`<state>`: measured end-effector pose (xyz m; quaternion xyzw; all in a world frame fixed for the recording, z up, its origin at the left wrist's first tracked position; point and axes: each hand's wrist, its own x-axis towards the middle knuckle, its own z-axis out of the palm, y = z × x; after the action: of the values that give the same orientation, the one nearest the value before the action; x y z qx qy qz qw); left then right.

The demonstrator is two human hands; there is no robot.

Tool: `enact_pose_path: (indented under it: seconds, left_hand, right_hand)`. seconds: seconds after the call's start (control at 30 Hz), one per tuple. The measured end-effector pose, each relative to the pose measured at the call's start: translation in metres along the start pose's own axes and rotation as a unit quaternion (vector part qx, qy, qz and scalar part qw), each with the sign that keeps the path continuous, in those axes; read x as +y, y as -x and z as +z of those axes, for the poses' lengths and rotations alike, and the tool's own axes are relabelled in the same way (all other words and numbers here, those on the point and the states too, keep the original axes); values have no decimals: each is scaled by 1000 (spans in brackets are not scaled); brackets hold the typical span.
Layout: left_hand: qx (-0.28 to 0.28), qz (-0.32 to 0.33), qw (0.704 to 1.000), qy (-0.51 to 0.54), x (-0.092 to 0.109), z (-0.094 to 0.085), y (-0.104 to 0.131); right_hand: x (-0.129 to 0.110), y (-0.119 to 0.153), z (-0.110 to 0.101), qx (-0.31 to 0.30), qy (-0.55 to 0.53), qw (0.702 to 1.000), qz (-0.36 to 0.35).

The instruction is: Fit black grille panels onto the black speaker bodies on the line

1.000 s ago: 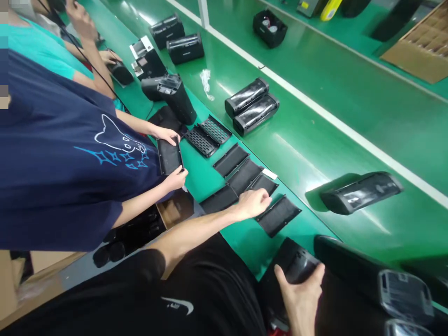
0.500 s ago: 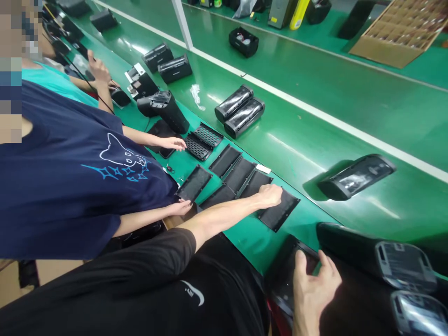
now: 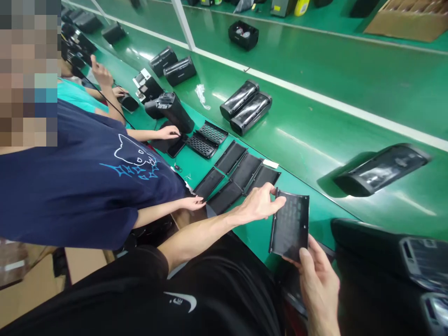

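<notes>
The panel [image 3: 292,219] I hold looks like black plastic, smooth with a dull sheen. My shirt [image 3: 224,289] is black cloth, softly lustrous. The worktop [image 3: 196,164] is smooth green and fairly matt; the green surface beyond [image 3: 315,126] shines glossily. Two black units [image 3: 252,112] there have glossy faces, and the far box [image 3: 395,31] looks like matt brown cardboard.
</notes>
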<state>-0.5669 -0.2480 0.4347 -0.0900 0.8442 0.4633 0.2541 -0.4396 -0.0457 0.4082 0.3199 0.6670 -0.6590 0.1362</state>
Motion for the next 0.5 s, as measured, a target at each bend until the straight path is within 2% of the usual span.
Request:
enact_pose_path:
  seconds: [0.13,0.23,0.4,0.5]
  left_hand:
    - [29,-3,999,-39,-6,3,4]
    - [33,4,999,-43,-9,5,6]
    - [35,9,999,-24,-8,6,15]
    - [15,-5,1000,3,-8,1,21]
  right_hand:
    - [-6,9,1,-12,19,1000,11]
    - [-6,12,3,2,22,1000,15]
    - [8,9,0,7,37,999,17]
    - [16,7,-4,10,51,999,17]
